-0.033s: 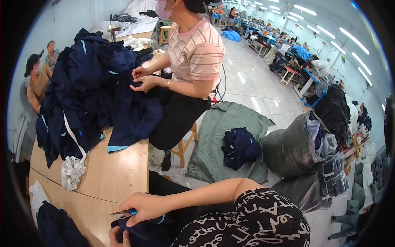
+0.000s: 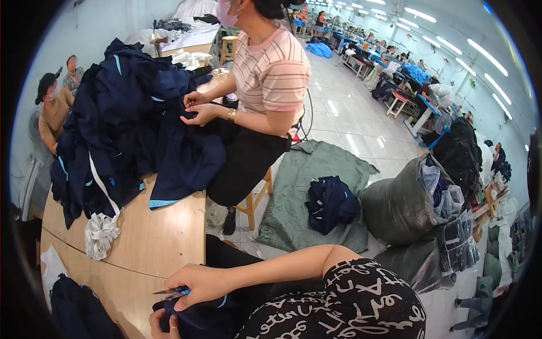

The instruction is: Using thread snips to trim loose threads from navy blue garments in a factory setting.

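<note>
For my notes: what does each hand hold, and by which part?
Right hand grips small snips by the handle end. Left hand holds dark navy fabric at its edge.

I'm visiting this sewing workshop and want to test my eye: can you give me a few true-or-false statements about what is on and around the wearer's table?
1. The right hand holds small scissors. True.
2. The left hand grips a yellow garment. False: it grips a dark navy garment.
3. A big pile of navy clothes lies on the wooden table. True.
4. The co-worker in the striped shirt stands. False: that person sits on a wooden stool.
5. A white strip bundle lies on the table. True.
</note>
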A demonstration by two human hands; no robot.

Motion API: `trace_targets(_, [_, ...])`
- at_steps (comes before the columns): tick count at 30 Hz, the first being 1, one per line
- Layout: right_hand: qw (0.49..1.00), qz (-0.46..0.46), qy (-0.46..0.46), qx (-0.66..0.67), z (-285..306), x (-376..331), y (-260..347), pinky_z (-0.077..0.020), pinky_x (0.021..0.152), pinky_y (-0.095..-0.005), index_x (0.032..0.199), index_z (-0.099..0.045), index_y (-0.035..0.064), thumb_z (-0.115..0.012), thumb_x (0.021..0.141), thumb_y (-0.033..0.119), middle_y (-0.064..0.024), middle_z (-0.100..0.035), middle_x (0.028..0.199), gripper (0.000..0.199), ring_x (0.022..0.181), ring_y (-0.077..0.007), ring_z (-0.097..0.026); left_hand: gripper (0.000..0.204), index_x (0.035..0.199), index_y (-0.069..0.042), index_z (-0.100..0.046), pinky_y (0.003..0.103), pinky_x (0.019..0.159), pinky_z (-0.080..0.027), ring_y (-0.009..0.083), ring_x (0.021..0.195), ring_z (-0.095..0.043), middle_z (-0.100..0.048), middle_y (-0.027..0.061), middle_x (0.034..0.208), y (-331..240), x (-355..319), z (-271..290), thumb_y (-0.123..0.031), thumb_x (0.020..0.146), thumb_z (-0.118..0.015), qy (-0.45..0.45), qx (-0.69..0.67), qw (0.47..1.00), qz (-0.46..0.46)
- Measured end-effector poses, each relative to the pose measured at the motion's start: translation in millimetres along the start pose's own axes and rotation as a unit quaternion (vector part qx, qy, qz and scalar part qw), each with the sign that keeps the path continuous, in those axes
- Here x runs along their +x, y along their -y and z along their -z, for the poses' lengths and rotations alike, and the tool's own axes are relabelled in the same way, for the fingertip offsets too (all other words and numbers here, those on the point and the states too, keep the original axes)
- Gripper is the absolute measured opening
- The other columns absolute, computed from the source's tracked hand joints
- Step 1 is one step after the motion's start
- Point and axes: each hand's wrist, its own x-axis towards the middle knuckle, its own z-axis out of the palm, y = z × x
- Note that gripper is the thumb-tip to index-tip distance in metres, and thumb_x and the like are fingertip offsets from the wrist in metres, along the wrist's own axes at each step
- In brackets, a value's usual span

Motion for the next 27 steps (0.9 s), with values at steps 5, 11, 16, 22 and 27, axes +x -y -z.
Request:
trace_targets(5, [0.997,-0.011,0.014,0.080,6,2,9,-0.0382,0.063,-0.0270,0.084,-0.052,-0.0029,-0.066,0.075,0.021,-0.0055,-0.049,0.070,0.029,0.069,-0.0129,-0.045,0.028,0.109,0.004,-0.052,0.030,0.088,-0.039,0.0220,0.094,-0.052,-0.056,0.0136,0.105,20,11,-3,-0.013,0.087,-0.054,-0.009,0.083,0.995,0.061])
trace_targets(11, [0.998,-0.032,0.028,0.044,-3,0,15,-0.0395,0.069,-0.0217,0.093,-0.058,0.0027,-0.067,0.079,0.023,-0.0007,-0.053,0.077,0.026,0.075,-0.0068,-0.047,0.039,0.112,0.001,-0.049,0.033,0.079,-0.043,0.0233,0.089,-0.051,-0.050,0.0145,0.105,87,6,-5,-0.021,0.082,-0.061,-0.166,0.054,0.982,0.070])
trace_targets(16, [0.992,-0.092,0.028,0.086,-2,0,21,-0.0363,0.064,-0.0180,0.087,-0.059,0.0034,-0.070,0.076,0.013,0.0043,-0.053,0.075,0.018,0.070,-0.0027,-0.045,0.020,0.091,-0.004,-0.060,0.033,0.075,-0.043,0.0265,0.086,-0.053,-0.057,0.0123,0.090,52,6,-8,-0.017,0.076,-0.065,-0.187,0.178,0.965,-0.043])
trace_targets(22, [0.987,-0.088,0.033,0.127,-11,3,21,-0.0346,0.061,-0.0184,0.085,-0.056,0.0008,-0.069,0.077,0.016,0.0043,-0.047,0.070,0.022,0.067,-0.0035,-0.040,0.022,0.090,0.000,-0.061,0.032,0.066,-0.044,0.0277,0.070,-0.058,-0.061,0.0153,0.076,39,0,-18,-0.021,0.086,-0.054,-0.051,0.028,0.997,0.055])
trace_targets(27, [0.987,-0.118,0.037,0.102,-2,2,25,-0.0332,0.060,-0.0183,0.084,-0.056,0.0008,-0.069,0.077,0.016,0.0044,-0.048,0.071,0.021,0.067,-0.0031,-0.040,0.037,0.084,0.003,-0.057,0.029,0.059,-0.042,0.0248,0.059,-0.054,-0.054,0.0176,0.062,39,2,-12,-0.031,0.092,-0.045,0.046,0.045,0.988,0.139])
